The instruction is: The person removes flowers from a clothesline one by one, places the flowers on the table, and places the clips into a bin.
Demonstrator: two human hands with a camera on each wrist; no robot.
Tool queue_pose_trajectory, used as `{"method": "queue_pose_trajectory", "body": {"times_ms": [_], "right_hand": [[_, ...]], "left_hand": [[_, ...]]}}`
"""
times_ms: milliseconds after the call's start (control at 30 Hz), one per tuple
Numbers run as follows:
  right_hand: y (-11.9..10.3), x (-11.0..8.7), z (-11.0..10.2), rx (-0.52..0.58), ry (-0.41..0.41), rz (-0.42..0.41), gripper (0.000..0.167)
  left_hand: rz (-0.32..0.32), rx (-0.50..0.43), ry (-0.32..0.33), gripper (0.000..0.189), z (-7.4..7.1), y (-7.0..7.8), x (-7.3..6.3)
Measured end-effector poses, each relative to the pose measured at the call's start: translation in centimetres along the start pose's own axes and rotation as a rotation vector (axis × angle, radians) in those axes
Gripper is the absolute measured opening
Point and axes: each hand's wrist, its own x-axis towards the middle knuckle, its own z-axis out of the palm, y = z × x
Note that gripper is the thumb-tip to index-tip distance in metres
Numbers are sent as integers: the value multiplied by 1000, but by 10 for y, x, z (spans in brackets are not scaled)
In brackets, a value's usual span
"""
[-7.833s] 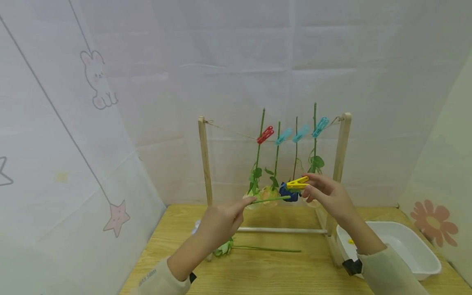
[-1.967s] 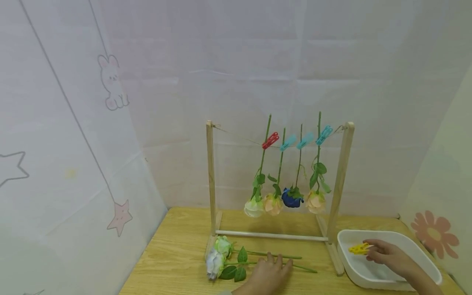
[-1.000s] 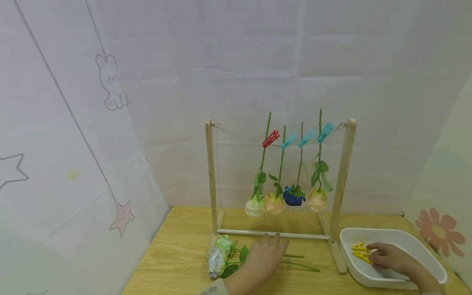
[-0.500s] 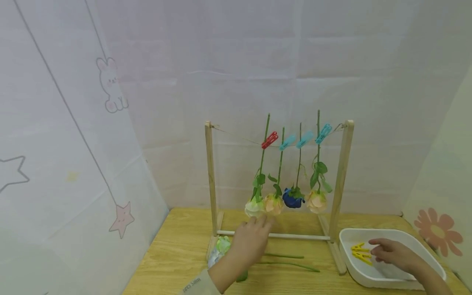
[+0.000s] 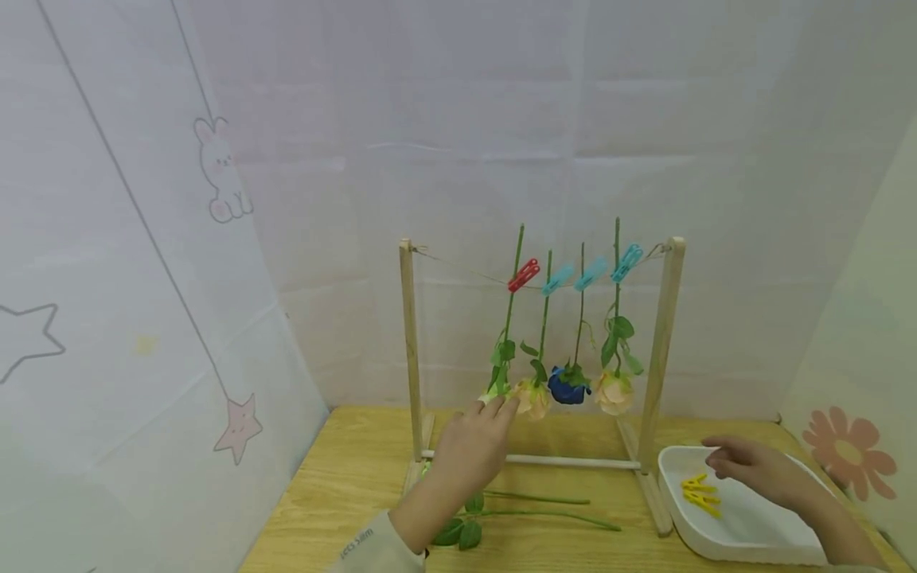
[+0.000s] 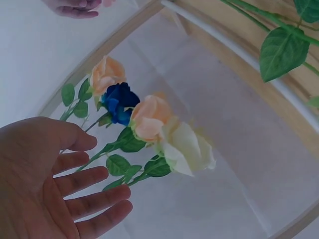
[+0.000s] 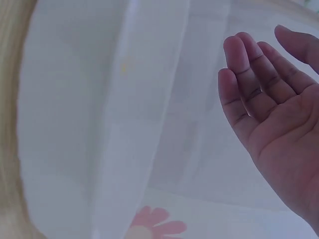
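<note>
Roses (image 6: 150,118) hang head-down, four in a row, from a thin string (image 5: 466,267) tied between the posts (image 5: 411,342) of a wooden rack (image 5: 660,350) with a white rod (image 5: 573,461) low across it. From left to right they run white rose (image 6: 187,149), peach rose (image 5: 532,399), blue rose (image 5: 568,385) and second peach rose (image 5: 614,394). A red clip (image 5: 524,275) pins the white rose's stem; three light-blue clips (image 5: 628,261) pin the others. The left hand (image 5: 473,450) is raised in front of the white rose, fingers (image 6: 99,200) apart, its grip wide and holding nothing; whether a fingertip touches the leaves (image 6: 157,167) there cannot be told. Two stems (image 5: 530,512) lie on the wood-grained surface (image 5: 322,493) before the rack, their flower heads (image 5: 426,469) mostly hidden behind the left hand and forearm (image 5: 423,513). The right hand (image 5: 762,469) hovers over a white tub (image 5: 731,549) to the right of the rack, its grip loose and fairly wide, with nothing in it. Yellow clips (image 5: 703,499) lie in the tub, near its left wall and apart from that hand. Behind hangs a pale backdrop (image 5: 573,103) printed with a rabbit (image 5: 220,175) and, far right, a pink flower (image 5: 849,452)
</note>
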Motion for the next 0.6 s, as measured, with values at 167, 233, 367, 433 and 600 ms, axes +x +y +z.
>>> {"method": "queue_pose_trajectory", "body": {"times_ms": [167,233,367,433,600], "right_hand": [[-20,6,-3,-8,45,-99,43],[-31,9,-5,-8,65,-118,42],[-56,13,-9,-73,123,-87,41],[-68,17,-11,-100,150,-78,40],[-88,26,-18,-118,199,-135,37]], "left_hand": [[-20,-55,68,42,-4,-7,7],[-31,-66,80,43,-6,-11,10],[-59,-95,83,45,-10,-19,16],[-72,-109,81,45,-12,-23,19],[-93,-134,85,46,-16,-32,26]]}}
